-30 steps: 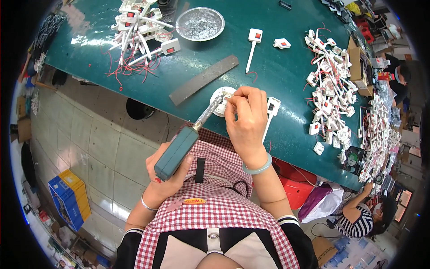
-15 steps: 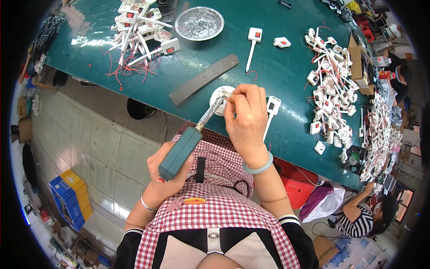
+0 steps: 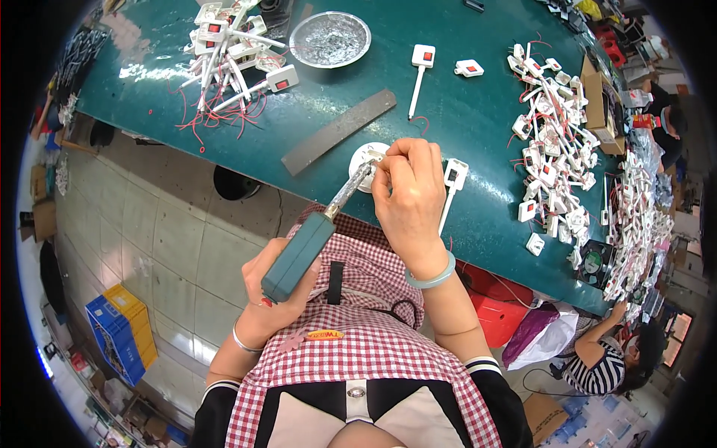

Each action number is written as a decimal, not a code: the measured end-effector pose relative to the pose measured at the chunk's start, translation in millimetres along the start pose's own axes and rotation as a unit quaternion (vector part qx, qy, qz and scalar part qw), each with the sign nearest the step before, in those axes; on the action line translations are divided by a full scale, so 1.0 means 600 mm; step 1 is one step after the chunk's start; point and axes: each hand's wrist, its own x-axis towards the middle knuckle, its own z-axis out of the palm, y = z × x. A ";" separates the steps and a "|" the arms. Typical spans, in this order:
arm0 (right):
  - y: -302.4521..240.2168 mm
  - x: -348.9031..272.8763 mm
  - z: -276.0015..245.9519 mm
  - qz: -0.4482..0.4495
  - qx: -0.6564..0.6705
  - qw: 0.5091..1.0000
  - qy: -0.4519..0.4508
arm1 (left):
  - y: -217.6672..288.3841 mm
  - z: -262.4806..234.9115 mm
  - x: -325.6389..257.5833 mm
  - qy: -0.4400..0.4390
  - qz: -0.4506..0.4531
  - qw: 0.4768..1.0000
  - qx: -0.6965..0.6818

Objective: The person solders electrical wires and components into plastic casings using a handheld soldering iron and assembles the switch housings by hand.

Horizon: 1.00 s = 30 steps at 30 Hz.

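Observation:
My left hand [image 3: 290, 308] is closed round the green handle of a soldering iron [image 3: 300, 255]. Its long, worn metal barrel slants up and to the right, its tip over a white round piece [image 3: 360, 158] near the table's front edge. Beside the tip, the fingers of my right hand [image 3: 412, 196] are pinched together; what lies between them is hidden. A small pale part shows at the fingertips. Just right of this hand lies a white switch housing with a stem [image 3: 454, 173].
A grey flat bar [image 3: 340, 133] and a metal bowl [image 3: 329, 63] lie beyond. White parts with red switches and wires form a left pile [image 3: 224, 56] and a larger right pile [image 3: 553, 157], near a cardboard box [image 3: 594, 104]. A person in stripes [image 3: 597, 364] sits at the lower right.
Hardly anything differs. The iron and both hands keep their places at the white round piece, apart from a very slight shift of the whole view.

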 end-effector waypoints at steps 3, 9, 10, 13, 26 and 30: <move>0.001 0.000 0.001 -0.005 0.003 1.000 0.002 | 0.004 -0.003 0.002 -0.008 -0.002 1.000 0.008; 0.002 0.002 0.001 -0.002 0.004 1.000 0.003 | 0.008 -0.002 0.002 -0.002 -0.003 1.000 0.013; 0.002 0.002 0.000 -0.001 0.002 1.000 0.001 | 0.007 -0.002 0.001 -0.002 0.000 1.000 0.010; 0.002 0.003 0.000 -0.001 0.002 1.000 0.000 | 0.008 -0.003 0.003 -0.004 0.006 1.000 0.012; 0.002 0.002 -0.001 0.002 0.002 1.000 -0.005 | 0.002 -0.002 0.004 0.015 0.041 0.999 0.016; 0.002 0.002 -0.002 0.006 0.001 1.000 -0.005 | 0.000 -0.001 0.002 0.016 0.028 0.999 0.010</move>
